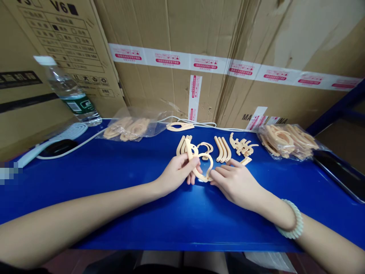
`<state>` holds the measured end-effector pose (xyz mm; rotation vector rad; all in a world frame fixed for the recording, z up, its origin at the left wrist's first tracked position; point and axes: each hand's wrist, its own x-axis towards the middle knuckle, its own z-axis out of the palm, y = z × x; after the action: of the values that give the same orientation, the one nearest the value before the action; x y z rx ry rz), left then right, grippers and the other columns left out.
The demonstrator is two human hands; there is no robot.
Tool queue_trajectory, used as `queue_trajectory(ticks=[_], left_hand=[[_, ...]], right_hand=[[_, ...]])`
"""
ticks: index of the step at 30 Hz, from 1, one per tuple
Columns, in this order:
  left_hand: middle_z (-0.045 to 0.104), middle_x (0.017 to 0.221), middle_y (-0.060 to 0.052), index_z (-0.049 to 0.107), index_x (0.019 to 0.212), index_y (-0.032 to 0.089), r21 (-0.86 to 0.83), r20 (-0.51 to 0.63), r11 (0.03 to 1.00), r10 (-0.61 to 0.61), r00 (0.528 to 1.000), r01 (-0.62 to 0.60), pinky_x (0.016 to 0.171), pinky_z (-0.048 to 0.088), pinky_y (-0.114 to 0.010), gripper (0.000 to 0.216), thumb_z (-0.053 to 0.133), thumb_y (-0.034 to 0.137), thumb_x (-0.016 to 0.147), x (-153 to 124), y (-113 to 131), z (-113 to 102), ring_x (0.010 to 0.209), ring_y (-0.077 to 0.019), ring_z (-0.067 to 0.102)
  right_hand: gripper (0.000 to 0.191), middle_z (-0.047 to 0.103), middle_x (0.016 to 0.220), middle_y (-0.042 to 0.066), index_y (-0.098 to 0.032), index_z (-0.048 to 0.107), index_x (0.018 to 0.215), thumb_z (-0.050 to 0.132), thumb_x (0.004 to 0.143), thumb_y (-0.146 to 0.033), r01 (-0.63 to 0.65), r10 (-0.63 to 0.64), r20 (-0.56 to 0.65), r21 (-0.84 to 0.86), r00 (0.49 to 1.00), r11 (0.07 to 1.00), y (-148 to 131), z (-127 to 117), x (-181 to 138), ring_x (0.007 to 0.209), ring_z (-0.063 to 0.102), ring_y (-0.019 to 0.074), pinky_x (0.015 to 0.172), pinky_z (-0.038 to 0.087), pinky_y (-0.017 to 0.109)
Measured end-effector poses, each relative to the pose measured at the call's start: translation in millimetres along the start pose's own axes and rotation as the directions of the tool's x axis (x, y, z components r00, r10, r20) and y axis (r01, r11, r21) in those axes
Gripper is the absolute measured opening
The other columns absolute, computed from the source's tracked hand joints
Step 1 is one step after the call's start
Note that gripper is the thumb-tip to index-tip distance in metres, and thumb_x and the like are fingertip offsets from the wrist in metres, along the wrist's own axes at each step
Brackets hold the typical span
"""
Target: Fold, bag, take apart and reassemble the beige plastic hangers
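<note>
Nearest you, your left hand (pixel 176 173) and right hand (pixel 235 182) meet over the front middle of the blue desk (pixel 114 190), the right wrist wearing a pale bead bracelet (pixel 293 220). The left grip is pinched together, thumb over fingers, on a peach plastic loop (pixel 205 167) that lies between the two hands, just above the desk. The right fingers lie stretched out with their tips touching the loop's lower edge; the thumb is hidden, so you cannot tell whether that grip is closed. The loop looks thin, light and springy, likely to bend or snap if twisted, so take it by the thicker stem rather than the narrow arc. Just beyond lie loose rows of curved strips (pixel 222 149) and hooks (pixel 242 146). Further back, a clear bag of parts (pixel 131 127) sits to the left and a fuller bag (pixel 288 140) to the right. A water bottle (pixel 70 93) stands far left, against stacked cardboard boxes (pixel 199 38).
</note>
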<state>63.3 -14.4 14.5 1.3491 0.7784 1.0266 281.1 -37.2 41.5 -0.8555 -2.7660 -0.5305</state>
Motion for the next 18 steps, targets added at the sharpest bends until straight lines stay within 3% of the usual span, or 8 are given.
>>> queue_trajectory(ticks=[7, 18], left_hand=[[0.064, 0.064, -0.002, 0.053, 0.079, 0.014, -0.054, 0.042, 0.997, -0.049, 0.998, 0.051, 0.034, 0.042, -0.017, 0.047, 0.065, 0.059, 0.087, -1.0, -2.8, -1.6, 0.039, -0.0104, 0.058], [0.066, 0.068, -0.003, 0.053, 0.079, 0.015, -0.082, 0.025, 0.996, -0.046, 0.999, 0.048, 0.033, 0.042, -0.019, 0.047, 0.067, 0.06, 0.084, -3.1, 0.4, -0.6, 0.039, -0.0117, 0.059]], right_hand=[[0.034, 0.059, 0.071, 0.002, -0.018, 0.061, 0.087, 0.033, 0.105, -0.011, 0.103, -0.107, -0.104, -0.049, 0.989, 0.993, -2.4, 1.1, 2.5, 0.07, 0.047, 0.0194, 0.085, 0.033, 0.038], [0.036, 0.06, 0.072, 0.002, -0.019, 0.063, 0.091, 0.031, 0.107, -0.011, 0.15, -0.153, -0.14, -0.034, 0.978, 0.988, 3.9, -2.5, 1.4, 0.072, 0.048, 0.0191, 0.085, 0.034, 0.037]])
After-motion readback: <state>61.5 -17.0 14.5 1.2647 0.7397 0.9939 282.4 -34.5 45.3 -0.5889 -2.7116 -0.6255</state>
